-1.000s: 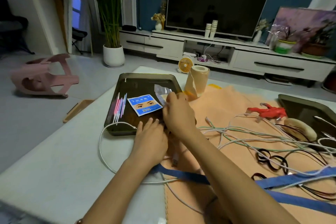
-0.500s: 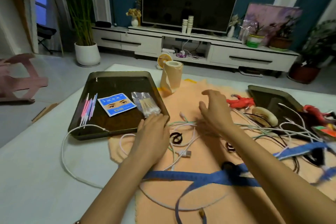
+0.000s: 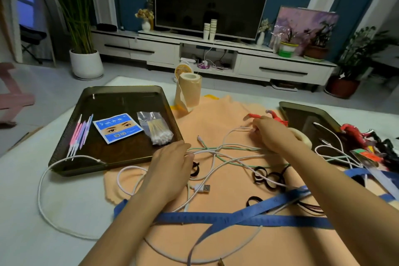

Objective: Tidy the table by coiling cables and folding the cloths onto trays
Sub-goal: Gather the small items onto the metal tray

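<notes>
On the orange cloth point(image 3: 226, 114) mid-table, the left hand point(image 3: 170, 168) grips the tangled cables point(image 3: 218, 153) beside the left tray point(image 3: 121, 87) while the right hand point(image 3: 272, 134) pinches one white strand point(image 3: 237, 129), likely to tease it free.

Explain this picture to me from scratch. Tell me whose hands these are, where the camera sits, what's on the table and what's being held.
There is no machine here: a person works with bare hands, and the single camera is worn on their head, looking forward and down. The left hand and right hand each curl round strands of the tangled cables lying on an orange cloth. On the table a dark tray holds cotton swabs, a blue packet and coloured sticks. A second tray sits at the right.
</notes>
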Demonstrator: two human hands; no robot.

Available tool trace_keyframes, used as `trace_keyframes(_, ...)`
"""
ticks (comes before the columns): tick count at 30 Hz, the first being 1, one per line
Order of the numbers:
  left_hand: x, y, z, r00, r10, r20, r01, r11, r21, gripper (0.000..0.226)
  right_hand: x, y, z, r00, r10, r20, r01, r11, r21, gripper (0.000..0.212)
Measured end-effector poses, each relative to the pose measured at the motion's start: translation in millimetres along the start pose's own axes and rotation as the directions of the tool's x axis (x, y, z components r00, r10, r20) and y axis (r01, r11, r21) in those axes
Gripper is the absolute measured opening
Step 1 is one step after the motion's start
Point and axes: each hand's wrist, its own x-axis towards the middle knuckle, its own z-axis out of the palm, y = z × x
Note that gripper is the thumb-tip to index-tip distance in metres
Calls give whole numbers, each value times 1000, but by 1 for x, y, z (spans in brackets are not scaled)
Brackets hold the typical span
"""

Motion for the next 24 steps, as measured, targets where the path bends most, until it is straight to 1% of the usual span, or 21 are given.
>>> trace_keyframes(1,0,-2,-1,1000,-1,-3,0,1000,-16,41,-3,1,0,996,0,-85,1,1000,11,27)
trace_keyframes(2,2,-5,-3,1000,-6,-17,5,999,-35,41,-6,-2,-1,977,24,-213,-15,999,44,23)
trace_keyframes(3,3,-8,-4,999,-18,-35,16,999,-42,41,-9,-8,-3,936,51,-349,-22,996,86,19)
trace_keyframes(4,5,-12,-5,998,-34,-47,33,999,-17,42,-12,-18,-7,875,55,-481,8,992,128,15)
trace_keyframes(6,11,-21,-6,997,-67,-26,69,990,121,47,-20,-41,-22,719,29,-695,134,975,180,12)
trace_keyframes(7,12,-26,-7,996,-91,-9,91,980,178,50,-23,-55,-30,648,19,-762,208,957,201,11)
trace_keyframes(8,15,-30,-7,994,-113,-2,111,972,209,53,-26,-70,-37,601,12,-799,280,933,225,10)
trace_keyframes(10,17,-35,-9,991,-131,-35,136,967,216,56,-30,-99,-47,564,-11,-826,403,876,264,9)
trace_keyframes(12,19,-37,-12,989,-132,-67,143,970,199,56,-33,-130,-49,553,24,-833,494,795,352,7)
trace_keyframes(13,20,-37,-13,989,-137,-57,146,969,198,53,-31,-143,-49,568,75,-820,526,733,431,8)
trace_keyframes(14,20,-38,-14,989,-143,-32,147,969,201,49,-29,-156,-47,592,126,-796,539,673,507,13)
trace_keyframes(15,20,-40,-17,988,-152,1,149,968,201,45,-24,-171,-43,622,168,-765,534,624,571,19)
trace_keyframes(16,20,-41,-18,988,-154,32,146,972,183,41,-17,-182,-37,659,200,-725,503,599,623,20)
trace_keyframes(19,18,-42,-22,993,-102,53,97,991,93,38,-1,-207,-12,774,275,-570,365,541,758,11)
trace_keyframes(20,18,-44,-23,995,-90,53,84,991,103,39,2,-212,-5,791,308,-529,325,520,790,8)
trace_keyframes(21,17,-45,-24,994,-88,60,80,988,130,39,3,-214,-1,782,341,-522,312,510,801,8)
trace_keyframes(22,15,-46,-23,993,-95,68,83,984,160,39,3,-215,1,752,369,-547,324,515,793,8)
trace_keyframes(24,14,-50,-24,991,-109,73,93,977,191,39,-2,-215,3,659,398,-638,392,543,743,11)
